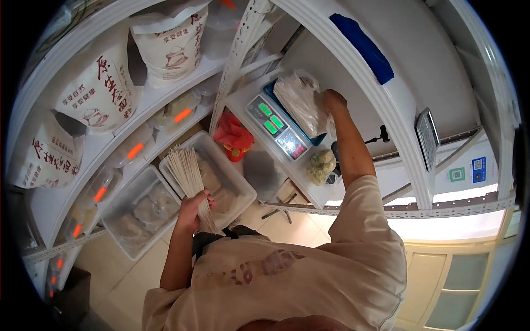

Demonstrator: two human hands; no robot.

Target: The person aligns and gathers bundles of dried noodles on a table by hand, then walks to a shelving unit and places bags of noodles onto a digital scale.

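Note:
My left hand (197, 209) is closed round a thick bundle of long, pale dried noodles (185, 168), fanned out at the far end. Beneath the bundle stands a translucent plastic bin (245, 190) with bagged goods inside. On the counter, a digital scale (276, 126) with lit green displays carries a blue tray (269, 88). A clear plastic bag (301, 102) with pale contents lies on that tray. My right hand (334, 101) is curled at the bag's right edge, gripping the plastic; its fingertips are partly hidden.
A second bin (130, 231) with bagged goods sits to the left. Flour sacks (99, 83) fill the upper left shelf. A red bag (233, 138) and a bag of yellowish-green food (322, 165) flank the scale. A blue cloth (364, 49) hangs over the shelf edge.

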